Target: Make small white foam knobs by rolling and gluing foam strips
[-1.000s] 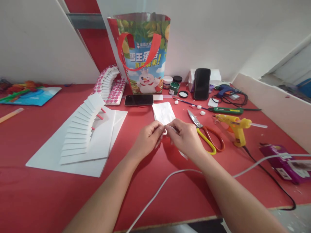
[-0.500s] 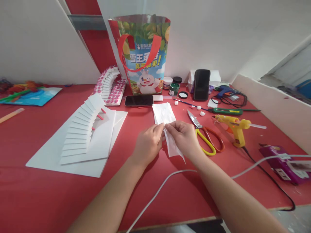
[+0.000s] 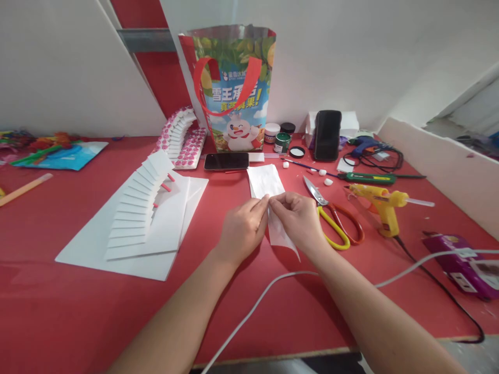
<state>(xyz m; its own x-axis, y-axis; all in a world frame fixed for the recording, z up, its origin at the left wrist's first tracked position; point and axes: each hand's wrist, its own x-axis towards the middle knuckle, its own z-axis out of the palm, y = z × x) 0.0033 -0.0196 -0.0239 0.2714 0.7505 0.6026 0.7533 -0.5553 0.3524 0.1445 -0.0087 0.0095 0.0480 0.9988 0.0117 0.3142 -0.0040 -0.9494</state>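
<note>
A white paper strip (image 3: 265, 182) lies on the red table (image 3: 78, 311), running from near the phone towards me. My left hand (image 3: 242, 228) and my right hand (image 3: 300, 221) meet at its middle, fingertips pinched on the paper, both closed on it. The strip's near end (image 3: 281, 240) shows between and below the two hands. Red and yellow scissors (image 3: 335, 221) lie just right of my right hand.
A white paper staircase model (image 3: 144, 208) on white sheets sits at the left. A phone (image 3: 226, 161), a printed bag (image 3: 234, 88), paint jars (image 3: 281, 140), an upright phone (image 3: 327, 135), a yellow glue gun (image 3: 384, 202), a purple power strip (image 3: 463, 265) and a white cable (image 3: 273, 291) surround the hands.
The strip, folded up under the fingers a second ago, now lies longer with its near end showing below the hands. Both hands stay pinched at its middle. The camera shifted slightly.
</note>
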